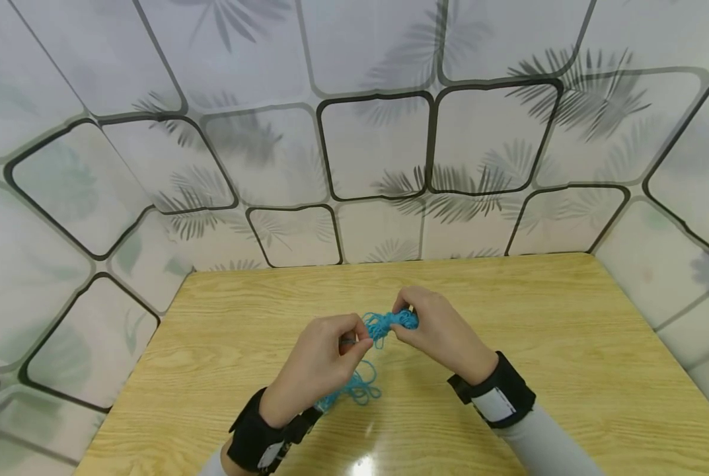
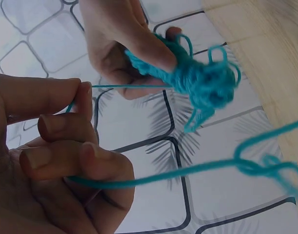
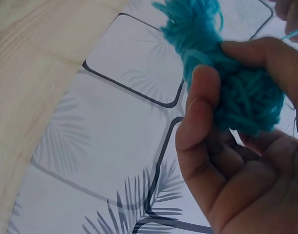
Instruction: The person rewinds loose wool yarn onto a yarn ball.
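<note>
A bundle of turquoise yarn (image 1: 390,322), wound tight round its middle with loops sticking out at the end, is held above the table. My right hand (image 1: 437,330) grips it between thumb and fingers, as the right wrist view shows up close around the yarn bundle (image 3: 246,97). My left hand (image 1: 327,350) pinches a taut strand (image 2: 124,86) that runs to the bundle's middle. A second strand (image 2: 188,171) passes under the curled lower fingers of the left hand (image 2: 66,146) and leads away to a loose loop.
More loose turquoise yarn (image 1: 360,389) lies in loops on the wooden table (image 1: 544,317), partly hidden behind the left wrist. A patterned white covering (image 1: 378,145) with dark outlines and leaf prints rises behind the table and along both sides. Black straps (image 1: 499,390) wrap both wrists.
</note>
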`<control>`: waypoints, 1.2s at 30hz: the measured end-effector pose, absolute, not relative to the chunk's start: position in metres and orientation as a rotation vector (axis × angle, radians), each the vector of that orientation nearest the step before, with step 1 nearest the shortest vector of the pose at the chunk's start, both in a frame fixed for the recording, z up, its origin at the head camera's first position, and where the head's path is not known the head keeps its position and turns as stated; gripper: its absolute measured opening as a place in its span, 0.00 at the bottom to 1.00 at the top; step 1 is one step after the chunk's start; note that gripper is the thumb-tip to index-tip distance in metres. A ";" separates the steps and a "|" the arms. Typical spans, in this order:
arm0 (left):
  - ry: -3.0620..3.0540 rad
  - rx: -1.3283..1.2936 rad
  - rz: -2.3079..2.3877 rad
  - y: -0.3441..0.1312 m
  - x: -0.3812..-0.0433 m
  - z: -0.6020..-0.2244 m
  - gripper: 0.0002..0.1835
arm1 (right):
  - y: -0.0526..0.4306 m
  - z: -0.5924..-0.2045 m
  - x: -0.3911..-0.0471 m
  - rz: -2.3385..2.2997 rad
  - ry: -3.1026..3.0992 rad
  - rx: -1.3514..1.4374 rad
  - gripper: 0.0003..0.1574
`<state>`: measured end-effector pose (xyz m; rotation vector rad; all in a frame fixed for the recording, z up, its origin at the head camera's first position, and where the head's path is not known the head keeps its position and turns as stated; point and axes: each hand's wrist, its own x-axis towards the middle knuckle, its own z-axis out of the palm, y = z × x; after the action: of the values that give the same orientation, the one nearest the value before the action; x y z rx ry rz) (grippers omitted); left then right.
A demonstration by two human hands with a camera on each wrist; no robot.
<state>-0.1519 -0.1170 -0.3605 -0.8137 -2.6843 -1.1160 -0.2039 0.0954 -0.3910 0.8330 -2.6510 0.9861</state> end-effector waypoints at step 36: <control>-2.677 -0.820 -1.188 -0.122 -0.175 -0.388 0.08 | 0.111 -0.367 -0.198 2.023 -2.448 1.447 0.12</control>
<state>-0.1752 -0.1216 -0.3878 -0.8203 -2.6766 -1.1878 -0.1982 0.1114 -0.3666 1.4466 -2.4478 2.0226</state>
